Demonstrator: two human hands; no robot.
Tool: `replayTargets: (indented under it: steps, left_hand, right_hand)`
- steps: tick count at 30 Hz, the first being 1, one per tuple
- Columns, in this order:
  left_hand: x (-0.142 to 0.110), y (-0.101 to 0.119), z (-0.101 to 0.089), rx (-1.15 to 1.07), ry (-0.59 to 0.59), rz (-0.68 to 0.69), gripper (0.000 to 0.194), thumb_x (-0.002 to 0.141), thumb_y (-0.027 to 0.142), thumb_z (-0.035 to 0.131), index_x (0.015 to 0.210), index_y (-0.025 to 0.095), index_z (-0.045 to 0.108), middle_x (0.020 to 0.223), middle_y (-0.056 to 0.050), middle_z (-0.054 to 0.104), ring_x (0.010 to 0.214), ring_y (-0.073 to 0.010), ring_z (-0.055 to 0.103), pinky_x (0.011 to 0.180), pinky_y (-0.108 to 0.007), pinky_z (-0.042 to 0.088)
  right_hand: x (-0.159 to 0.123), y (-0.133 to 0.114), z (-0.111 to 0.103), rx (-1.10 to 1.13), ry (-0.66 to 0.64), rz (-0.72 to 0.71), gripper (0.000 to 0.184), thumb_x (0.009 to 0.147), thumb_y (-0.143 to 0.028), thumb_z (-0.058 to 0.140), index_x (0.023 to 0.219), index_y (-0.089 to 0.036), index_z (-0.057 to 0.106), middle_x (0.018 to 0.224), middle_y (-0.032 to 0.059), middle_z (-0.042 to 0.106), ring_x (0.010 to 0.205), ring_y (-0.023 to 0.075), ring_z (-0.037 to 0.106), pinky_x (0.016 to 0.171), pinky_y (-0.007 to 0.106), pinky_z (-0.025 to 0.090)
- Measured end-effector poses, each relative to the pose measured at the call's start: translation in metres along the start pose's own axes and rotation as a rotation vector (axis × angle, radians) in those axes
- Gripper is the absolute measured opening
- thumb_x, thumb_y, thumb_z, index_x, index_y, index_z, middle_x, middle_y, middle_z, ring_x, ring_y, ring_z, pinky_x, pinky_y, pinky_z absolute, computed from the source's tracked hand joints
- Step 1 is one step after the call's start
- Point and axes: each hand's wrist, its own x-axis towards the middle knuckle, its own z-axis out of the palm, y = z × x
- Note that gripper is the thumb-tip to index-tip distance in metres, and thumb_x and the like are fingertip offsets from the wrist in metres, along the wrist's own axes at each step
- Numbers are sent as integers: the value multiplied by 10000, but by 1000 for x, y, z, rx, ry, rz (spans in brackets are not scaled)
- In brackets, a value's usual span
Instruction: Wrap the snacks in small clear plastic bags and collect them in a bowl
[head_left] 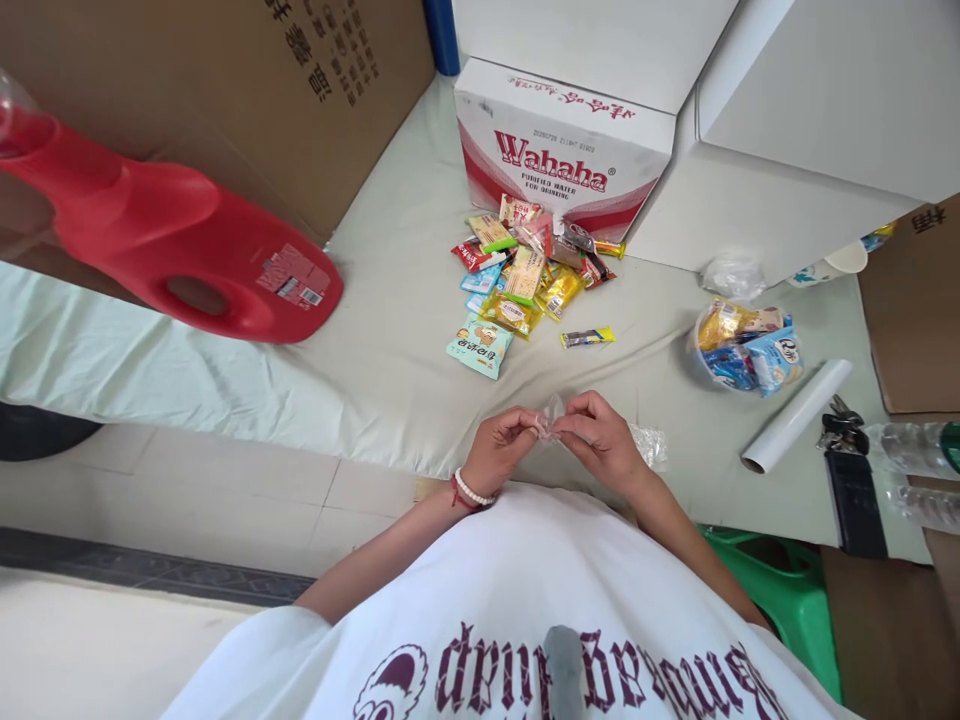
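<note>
Close to my shirt, both hands pinch a small clear plastic bag (551, 412), crumpled between them. My left hand (501, 445), with a white bead bracelet at the wrist, grips its left side. My right hand (604, 440) has thumb and fingers closed on the right side. Another piece of clear crinkled plastic (649, 446) lies just beyond my right wrist. Ahead of my hands is a loose pile of wrapped snacks (525, 275), with a mint-green packet (480, 346) at its near edge and a small yellow packet (587, 338) apart from it.
A Wahaha carton (562, 150) stands behind the pile. At left a large red jug (202, 250) lies on the cloth. To the right are a tub of snacks (701, 352), a white roll (796, 418), keys (844, 425), a black case (856, 505) and plastic bottles (911, 447).
</note>
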Motion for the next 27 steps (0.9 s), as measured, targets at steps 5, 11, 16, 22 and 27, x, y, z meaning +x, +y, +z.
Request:
replayTargets:
  steps: [5,11,16,22,27]
  left_hand:
    - [-2,-3,-3,-31,5,-59,145,852,272,658,759,175,712,879,-58,735,881,-183,676,857,-330,527]
    - [8,-5,-8,-170,-76,-44,499,780,264,754,1266,266,643,1420,-106,603,1191,-239,617,933,-363,508]
    - [24,5,10,-60,-207,51,196,855,381,762,892,192,724,1009,-82,709,1043,-216,648,1013,-402,459]
    - [25,13,14,-137,-161,79,277,910,419,701,793,180,627,957,-65,683,971,-188,627,940,-365,474]
    - [34,18,23,-45,-119,86,382,865,411,747,1196,236,670,1159,-85,607,1011,-182,599,868,-313,507]
  right_hand:
    - [-6,-1,-4,12,13,21,147,983,-221,606,1033,-292,724,945,44,591,887,184,578,763,330,490]
    - [-13,-7,-7,440,120,220,14,941,-273,687,947,-265,696,1038,44,578,890,167,566,750,304,472]
    - [-11,-7,-10,766,287,359,137,885,-348,750,879,-237,670,1020,33,568,755,128,512,580,236,405]
    - [-12,-8,-23,768,519,467,244,815,-384,803,870,-235,618,1195,19,576,596,63,396,481,214,341]
    - [-16,-9,-25,811,422,475,306,819,-434,787,890,-254,550,1248,13,588,548,53,364,436,204,318]
